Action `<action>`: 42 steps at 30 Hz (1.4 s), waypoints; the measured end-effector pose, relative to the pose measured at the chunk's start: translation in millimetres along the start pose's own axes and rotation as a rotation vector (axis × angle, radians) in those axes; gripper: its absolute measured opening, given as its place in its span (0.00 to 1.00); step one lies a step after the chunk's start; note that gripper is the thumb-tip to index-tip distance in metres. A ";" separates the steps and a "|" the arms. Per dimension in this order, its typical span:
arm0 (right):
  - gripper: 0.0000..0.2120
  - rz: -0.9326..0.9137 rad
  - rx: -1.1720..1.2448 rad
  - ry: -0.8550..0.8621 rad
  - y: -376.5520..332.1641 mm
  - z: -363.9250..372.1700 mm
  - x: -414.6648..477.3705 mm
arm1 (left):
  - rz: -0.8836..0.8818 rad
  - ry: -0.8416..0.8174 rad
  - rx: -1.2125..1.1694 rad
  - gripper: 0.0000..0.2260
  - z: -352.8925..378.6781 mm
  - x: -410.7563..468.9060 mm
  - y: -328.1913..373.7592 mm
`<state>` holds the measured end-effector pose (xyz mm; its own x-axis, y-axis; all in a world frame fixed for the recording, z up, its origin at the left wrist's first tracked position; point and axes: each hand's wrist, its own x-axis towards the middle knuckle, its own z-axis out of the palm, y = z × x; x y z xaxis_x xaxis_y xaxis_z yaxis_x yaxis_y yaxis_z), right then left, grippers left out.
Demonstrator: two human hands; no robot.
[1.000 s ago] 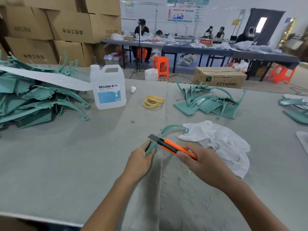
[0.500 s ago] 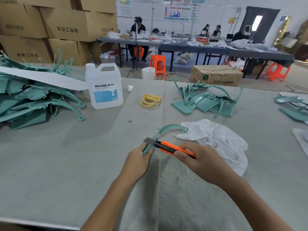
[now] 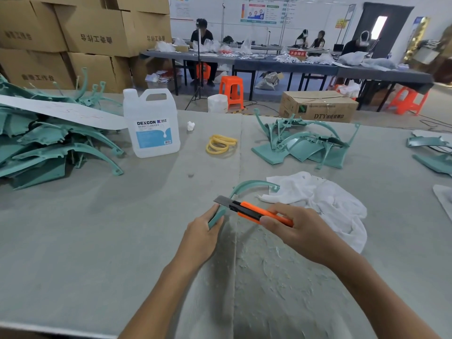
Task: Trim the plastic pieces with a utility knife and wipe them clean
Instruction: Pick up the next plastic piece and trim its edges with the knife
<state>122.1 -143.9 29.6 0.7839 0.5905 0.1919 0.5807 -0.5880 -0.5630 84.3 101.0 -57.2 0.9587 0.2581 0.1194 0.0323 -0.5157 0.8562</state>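
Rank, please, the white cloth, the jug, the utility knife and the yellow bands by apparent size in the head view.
1. white cloth
2. jug
3. utility knife, nearer the camera, so unsure
4. yellow bands

The curved plastic piece [image 3: 254, 184] is plain teal green, the same shade as the heap at the left [image 3: 49, 148] and the pile farther back [image 3: 305, 145]. The utility knife [image 3: 259, 212] has an orange body, a black front section and a dark grey blade. The cloth [image 3: 318, 204] is plain white. The table cover [image 3: 97, 228] is pale grey-green. The jug [image 3: 151, 123] is milky white with a blue-and-white label. The rubber bands [image 3: 221, 144] are yellow, the stool [image 3: 231, 90] orange and the cartons [image 3: 85, 37] brown.
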 end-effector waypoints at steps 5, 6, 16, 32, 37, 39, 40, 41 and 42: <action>0.13 0.067 -0.156 0.096 22.6 6.1 10.7 | -0.013 -0.006 0.053 0.21 3.4 -2.9 0.6; 0.14 0.121 -0.190 0.123 30.6 6.9 16.6 | 0.002 -0.007 0.072 0.21 4.1 -4.0 0.3; 0.17 0.501 -0.353 0.128 80.5 -1.3 42.8 | -0.023 -0.028 0.047 0.22 5.9 -4.7 -5.7; 0.08 0.158 0.191 -0.051 -2.1 23.5 -18.5 | -0.042 0.017 0.011 0.19 3.8 -1.2 -8.2; 0.13 0.227 -0.128 0.041 16.6 10.7 9.8 | 0.060 -0.003 0.075 0.17 7.5 -8.8 -6.1; 0.14 0.290 -0.278 0.058 29.3 2.4 29.5 | 0.098 -0.005 0.097 0.16 7.2 -10.4 -3.0; 0.15 0.340 -0.341 0.055 37.2 -2.4 40.4 | 0.099 -0.001 0.102 0.15 7.1 -10.5 -1.7; 0.15 0.403 -0.399 0.042 45.9 -7.3 50.3 | 0.091 0.000 0.101 0.15 7.0 -10.8 -1.3; 0.14 0.478 -0.454 0.024 55.1 -12.4 59.1 | 0.080 -0.003 0.096 0.15 7.4 -11.0 -1.7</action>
<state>203.2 -148.3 19.9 0.9802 0.1966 0.0257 0.1978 -0.9604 -0.1963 75.7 93.0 -63.7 0.9603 0.2102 0.1837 -0.0178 -0.6106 0.7917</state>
